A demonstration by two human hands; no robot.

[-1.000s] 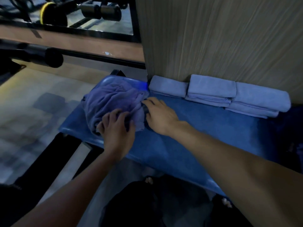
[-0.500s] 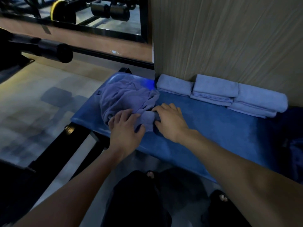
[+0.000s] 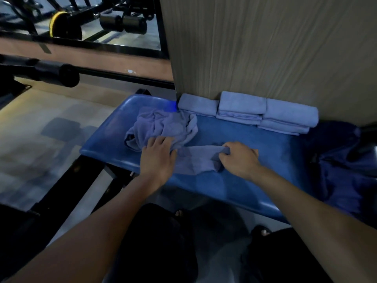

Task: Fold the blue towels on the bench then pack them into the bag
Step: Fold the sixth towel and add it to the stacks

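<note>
A stretched strip of the crumpled blue towel (image 3: 163,127) is pinched by the right hand (image 3: 237,158), its long axis running left-right along the bench (image 3: 255,180); the heap is pressed by the flat left hand (image 3: 158,158).

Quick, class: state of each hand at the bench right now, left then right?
Left hand: open, fingers resting flat on the crumpled towel.
Right hand: closed, pinching a pulled-out end of that towel.
</note>
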